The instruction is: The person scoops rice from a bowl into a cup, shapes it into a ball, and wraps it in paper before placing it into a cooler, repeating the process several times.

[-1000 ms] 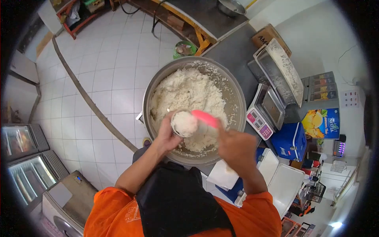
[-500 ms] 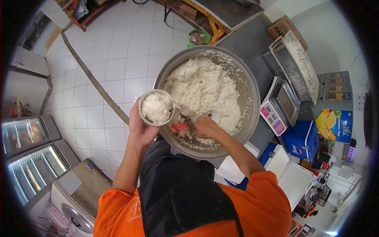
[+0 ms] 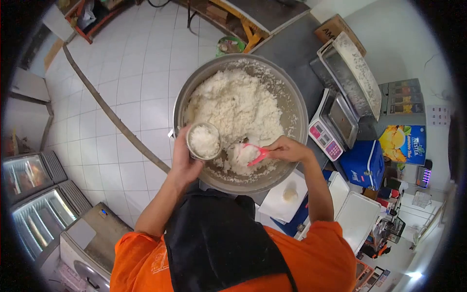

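In the head view my left hand (image 3: pixel 183 159) is wrapped round a small round metal cup (image 3: pixel 207 157). White rice (image 3: pixel 203 139) fills the cup, heaped at its mouth. The cup is over the left rim of a large round metal pot (image 3: pixel 297 114). A big mass of white rice (image 3: pixel 238 102) covers much of the pot's inside. My right hand (image 3: pixel 288 149) grips the handle of a pink-red scoop (image 3: pixel 261 154) over the pot's near right part. A lump of rice sits on the scoop, its head pointing toward the cup.
Right of the pot stand a digital scale (image 3: pixel 325 137), a rice-flecked metal container (image 3: pixel 335 63) and a blue cooler (image 3: pixel 361 164). A white sheet (image 3: pixel 277 204) lies near my right elbow. Beyond the pot is a green basket (image 3: pixel 230 45). Glass-topped freezers (image 3: pixel 46 214) are at left.
My right hand has come up out of the rice and moved right, bringing the scoop up with a lump of rice. The cup now sits closer over the pot. The view has shifted slightly.
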Demonstrator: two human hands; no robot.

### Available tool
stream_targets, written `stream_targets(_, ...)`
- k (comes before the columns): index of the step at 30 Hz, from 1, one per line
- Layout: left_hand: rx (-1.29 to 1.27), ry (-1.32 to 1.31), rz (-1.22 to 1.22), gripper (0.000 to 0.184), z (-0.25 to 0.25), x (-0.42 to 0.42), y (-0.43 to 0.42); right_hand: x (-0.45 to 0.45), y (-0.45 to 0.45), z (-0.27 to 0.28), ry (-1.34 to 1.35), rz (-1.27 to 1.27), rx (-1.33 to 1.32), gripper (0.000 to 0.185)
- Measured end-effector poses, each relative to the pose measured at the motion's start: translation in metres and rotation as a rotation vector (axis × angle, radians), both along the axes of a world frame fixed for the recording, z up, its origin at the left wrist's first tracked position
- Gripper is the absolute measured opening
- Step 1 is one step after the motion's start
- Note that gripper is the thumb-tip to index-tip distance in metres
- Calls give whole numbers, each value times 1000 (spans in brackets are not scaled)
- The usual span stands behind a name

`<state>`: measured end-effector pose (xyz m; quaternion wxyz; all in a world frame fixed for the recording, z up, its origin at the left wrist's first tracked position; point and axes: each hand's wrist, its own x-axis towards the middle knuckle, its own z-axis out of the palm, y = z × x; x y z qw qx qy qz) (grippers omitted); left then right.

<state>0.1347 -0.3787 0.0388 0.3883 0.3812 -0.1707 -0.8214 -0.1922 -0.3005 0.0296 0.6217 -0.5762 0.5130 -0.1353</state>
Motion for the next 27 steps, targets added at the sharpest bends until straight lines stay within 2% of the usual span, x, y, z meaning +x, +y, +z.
stream_targets(1,297,129,34,38,-12,-6,-3,3,-3,20,8,2,-16,29)
stream_targets(2,280,136,33,38,-28,-12,2,6,-4,39,39,-104,-22,27)
stream_targets(3,79,86,7,38,-44,-19,15,11,-1,55,66,-212,-26,27)
stream_targets(4,-122,34,-20,38,-47,-26,21,23,2,66,68,-214,-38,27)
stream_targets(5,318,128,-50,39,-52,-38,13,44,2,73,348,-243,-171,26)
stream_targets(6,307,134,-56,39,-53,-48,14,67,3,77,629,-274,-301,28)
stream_targets(8,341,137,-110,40,-63,-66,17,121,4,78,1046,-212,-338,31)
stream_targets(9,383,197,-129,41,-80,-72,15,140,11,70,1125,-216,-395,36)
stream_targets(10,373,203,-140,41,-77,-76,12,151,17,59,1205,-219,-456,44)
stream_targets(11,400,188,-123,40,-72,-79,9,157,21,52,1211,-227,-462,44)
stream_targets(13,429,167,-108,39,-71,-80,10,169,31,40,1294,-115,-588,56)
stream_targets(18,474,82,-149,28,-73,-78,10,178,36,24,1205,-81,-533,55)
stream_targets(21,465,-5,-162,27,-70,-73,9,172,38,22,1133,-31,-537,57)
stream_targets(26,409,17,-257,30,-76,-68,2,161,39,28,1092,23,-541,58)
stream_targets(27,373,49,-292,32,-78,-69,0,155,34,38,1103,-44,-570,51)
